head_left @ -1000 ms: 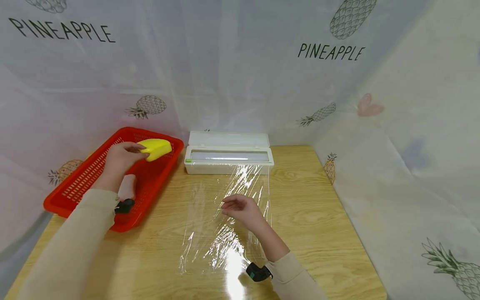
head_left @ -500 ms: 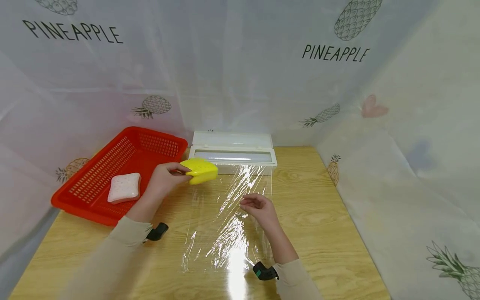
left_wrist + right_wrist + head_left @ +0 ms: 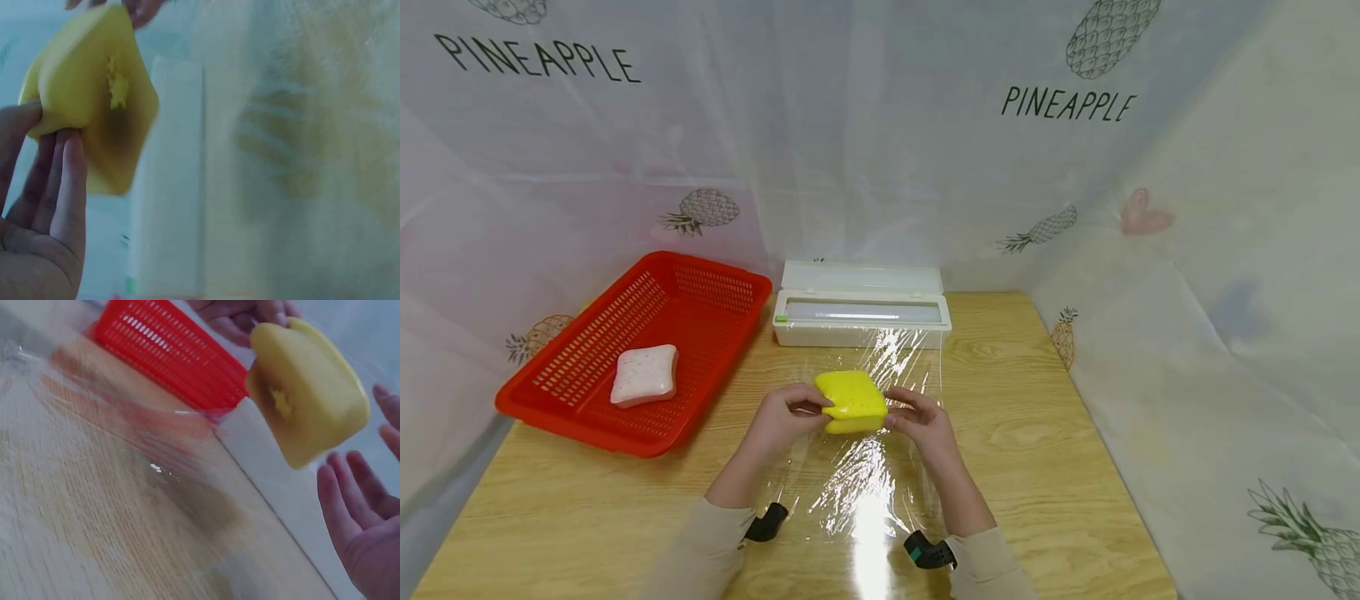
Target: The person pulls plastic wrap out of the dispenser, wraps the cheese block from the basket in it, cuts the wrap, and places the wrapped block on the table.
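A yellow, soft-looking square block (image 3: 852,395) with rounded corners and a groove along its side is held above the sheet of plastic wrap (image 3: 865,483). My left hand (image 3: 784,421) pinches its left edge between thumb and fingers, as the left wrist view also shows. On the other side, my right hand (image 3: 925,423) has its fingers at the right edge. In the right wrist view those fingers (image 3: 337,500) are loosely spread, beside the block and not curled round it. A dark hollow with a small ragged mark shows on the block's underside in both wrist views.
A white wrap dispenser (image 3: 861,336) with its lid raised stands at the back, the film running forward over the wooden table (image 3: 1037,467). The red basket (image 3: 700,400) at left holds a white-and-pink square block (image 3: 644,372). Printed curtains hang behind and at the sides.
My left hand has carried the yellow block from over the red basket rightward to above the plastic wrap. My right hand has shifted slightly right and now meets the block's right side.
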